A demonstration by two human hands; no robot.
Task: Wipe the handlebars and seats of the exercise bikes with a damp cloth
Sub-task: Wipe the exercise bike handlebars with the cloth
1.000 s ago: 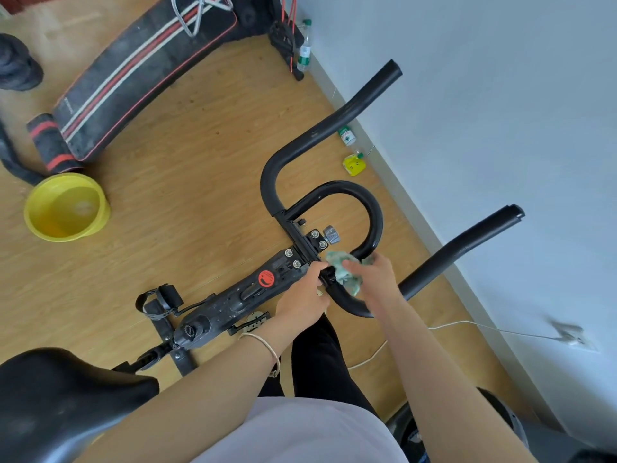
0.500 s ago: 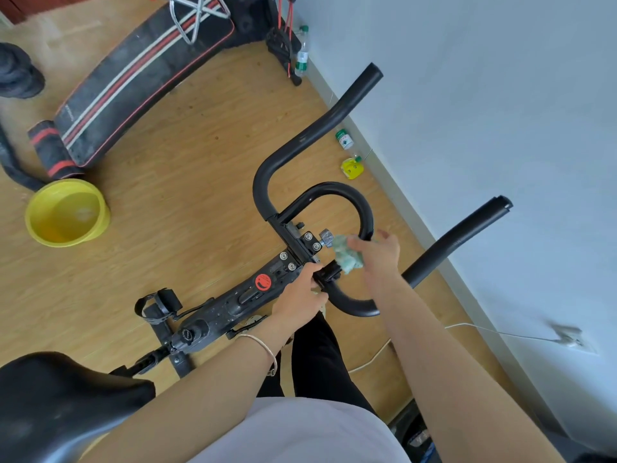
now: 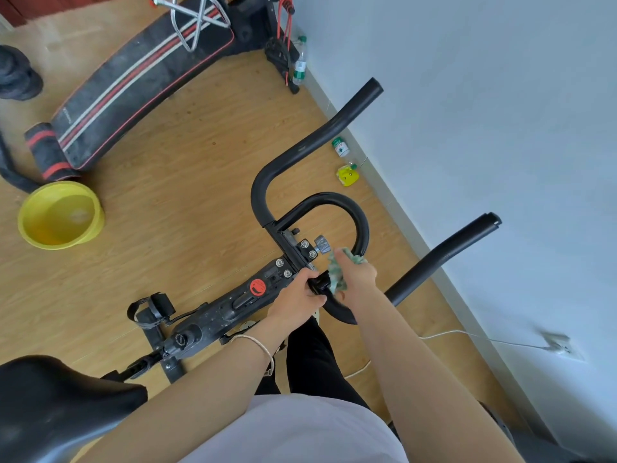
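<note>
Right hand (image 3: 355,277) is gripping the cloth (image 3: 335,272), fingers closed around it, pressing it onto the handlebar (image 3: 362,225) where the inner loop meets the centre clamp. Cloth is greenish, bunched, hanging partly below the hand on the left side. Left hand (image 3: 295,300) is wrapped around the bar just left of the cloth, fingers curled over the black tube, thumb underneath; the two hands are nearly touching. A thin bracelet (image 3: 258,345) is sitting on the left wrist.

The handlebar is running out from the clamp in three parts: the inner loop curving far and right of the hands, one long horn reaching far toward the wall (image 3: 500,95), a second horn reaching right, its end over the wall base. A chrome knob (image 3: 322,243) is sticking out at the clamp, just far of the cloth. The bike frame (image 3: 227,310) is sloping near-left from the clamp, carrying a red round sticker (image 3: 257,287) just left of the left hand. A strapped pedal (image 3: 152,310) is sitting further left. The seat (image 3: 50,406) is filling the near-left corner, well apart from both hands.

On the wood floor (image 3: 167,195): a yellow basin (image 3: 60,215) at far left, a black bench (image 3: 133,81) with red and white stripes beyond it. A white cable (image 3: 467,335) is running along the wall base on the right to a socket (image 3: 557,342).
</note>
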